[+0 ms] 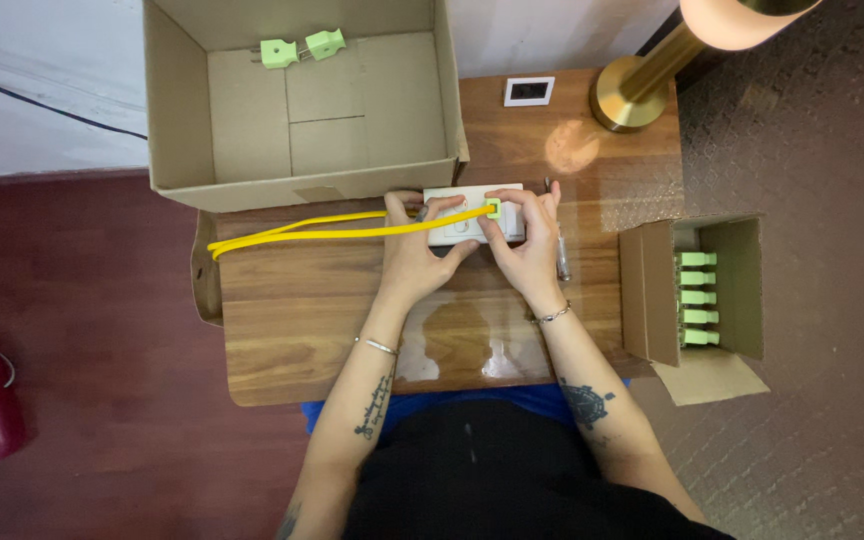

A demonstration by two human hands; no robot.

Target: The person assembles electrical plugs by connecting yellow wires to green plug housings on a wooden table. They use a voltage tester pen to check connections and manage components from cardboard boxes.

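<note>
Near the table's far edge, both hands grip a white block and green plug

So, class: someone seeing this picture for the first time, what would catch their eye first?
The bright yellow cable across the wooden table, running to a green plug that both hands press onto a white block at the centre. Then the large open cardboard box behind, with two green plugs inside.

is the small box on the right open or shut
Open: the small cardboard box lies on its side, flap folded out, showing a row of green plugs inside.
</note>
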